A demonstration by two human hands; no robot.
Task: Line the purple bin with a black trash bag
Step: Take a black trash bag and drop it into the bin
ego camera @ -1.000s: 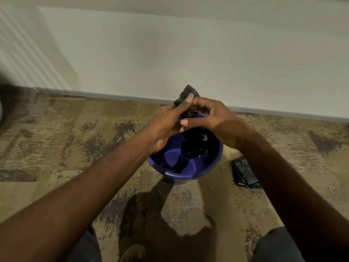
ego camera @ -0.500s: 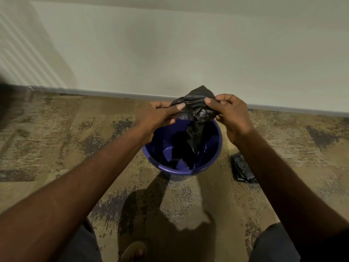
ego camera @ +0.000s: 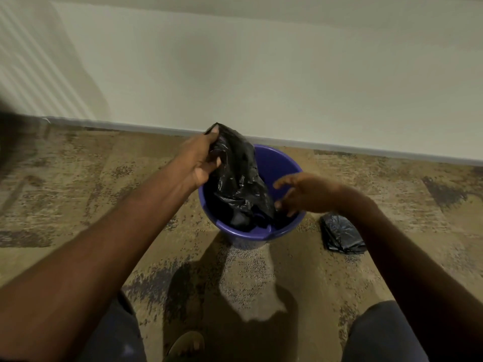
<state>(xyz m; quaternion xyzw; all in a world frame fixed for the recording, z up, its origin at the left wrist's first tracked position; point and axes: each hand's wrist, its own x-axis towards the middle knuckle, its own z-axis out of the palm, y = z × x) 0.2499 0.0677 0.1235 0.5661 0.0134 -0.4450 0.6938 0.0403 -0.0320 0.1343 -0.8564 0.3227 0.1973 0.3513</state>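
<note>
The purple bin point(ego camera: 281, 163) stands on the carpet close to the wall. A crumpled black trash bag point(ego camera: 239, 178) hangs from above the bin's far left rim down into its inside. My left hand point(ego camera: 201, 159) grips the bag's top edge over the left rim. My right hand point(ego camera: 304, 193) hovers over the bin's right rim with its fingers spread, just right of the bag's lower part and holding nothing. The bag's bottom end lies dark inside the bin.
A folded pack of black bags point(ego camera: 341, 235) lies on the carpet right of the bin, beside my right forearm. A pale wall with a grey baseboard point(ego camera: 130, 125) runs behind. My knees and one sandalled foot point(ego camera: 187, 344) are at the bottom edge.
My right hand has let go of the bag's top and dropped to the bin's right rim. My left hand has kept its hold and carried the bag's top to the left.
</note>
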